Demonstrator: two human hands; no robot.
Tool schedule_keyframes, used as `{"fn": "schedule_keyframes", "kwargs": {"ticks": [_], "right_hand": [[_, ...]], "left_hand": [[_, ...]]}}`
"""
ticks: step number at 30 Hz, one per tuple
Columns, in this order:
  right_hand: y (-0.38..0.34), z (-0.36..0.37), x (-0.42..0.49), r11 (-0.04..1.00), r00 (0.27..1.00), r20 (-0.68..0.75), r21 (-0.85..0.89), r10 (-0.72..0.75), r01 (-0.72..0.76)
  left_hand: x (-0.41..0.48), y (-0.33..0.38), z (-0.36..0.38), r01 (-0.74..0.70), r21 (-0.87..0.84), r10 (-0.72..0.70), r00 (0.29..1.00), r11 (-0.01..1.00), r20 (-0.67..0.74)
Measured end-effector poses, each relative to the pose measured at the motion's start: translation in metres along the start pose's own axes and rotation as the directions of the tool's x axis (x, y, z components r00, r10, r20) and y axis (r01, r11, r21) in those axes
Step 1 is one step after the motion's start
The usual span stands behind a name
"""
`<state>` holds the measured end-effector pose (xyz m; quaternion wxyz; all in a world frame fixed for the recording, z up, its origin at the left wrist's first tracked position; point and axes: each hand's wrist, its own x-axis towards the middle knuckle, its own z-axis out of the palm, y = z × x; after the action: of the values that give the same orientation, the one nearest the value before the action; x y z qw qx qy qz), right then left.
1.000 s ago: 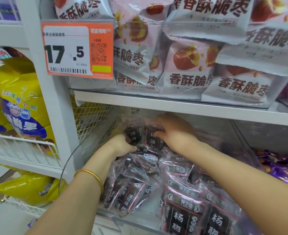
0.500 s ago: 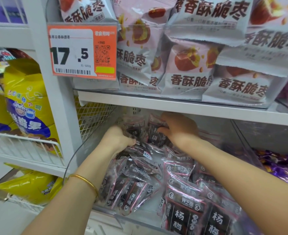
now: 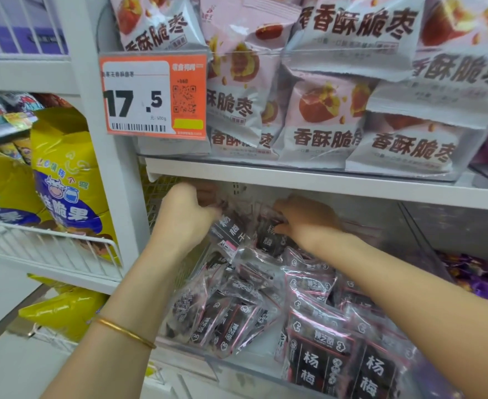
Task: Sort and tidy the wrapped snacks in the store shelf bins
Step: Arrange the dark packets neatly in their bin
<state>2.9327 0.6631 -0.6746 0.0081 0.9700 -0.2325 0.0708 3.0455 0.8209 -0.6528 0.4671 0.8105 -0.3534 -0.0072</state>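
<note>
The clear bin (image 3: 179,338) under the white shelf (image 3: 294,180) is full of small dark plum packets (image 3: 237,321). At the back, 2 packets stand tilted side by side. The left hand (image 3: 184,217) pinches the left packet (image 3: 230,230) by its top edge; the right hand (image 3: 309,223), fingers curled, grips the right packet (image 3: 270,240). Both forearms reach straight in.

Shop: orange price tag (image 3: 153,96), white shelf (image 3: 323,182), stocked snack bags (image 3: 317,122).
</note>
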Motion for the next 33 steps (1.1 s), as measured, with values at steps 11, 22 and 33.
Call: {"fn": "schedule_keyframes", "kwargs": {"ticks": [11,22,33], "right_hand": [[0.004,0.001,0.001,0.982,0.994,-0.02,0.157,0.109,-0.104],[-0.006,-0.007,-0.004,0.922,0.998,0.055,0.388,-0.031,0.007],[-0.005,-0.007,-0.006,0.966,1.0,0.026,0.259,-0.015,0.008]], "left_hand": [[0.004,-0.01,0.041,-0.097,-0.182,0.171,0.874,0.978,0.454],[0.014,-0.009,0.058,-0.083,0.056,0.057,0.927,0.995,0.372],[-0.01,-0.006,0.02,-0.232,0.258,-0.039,0.668,0.938,0.743]]}}
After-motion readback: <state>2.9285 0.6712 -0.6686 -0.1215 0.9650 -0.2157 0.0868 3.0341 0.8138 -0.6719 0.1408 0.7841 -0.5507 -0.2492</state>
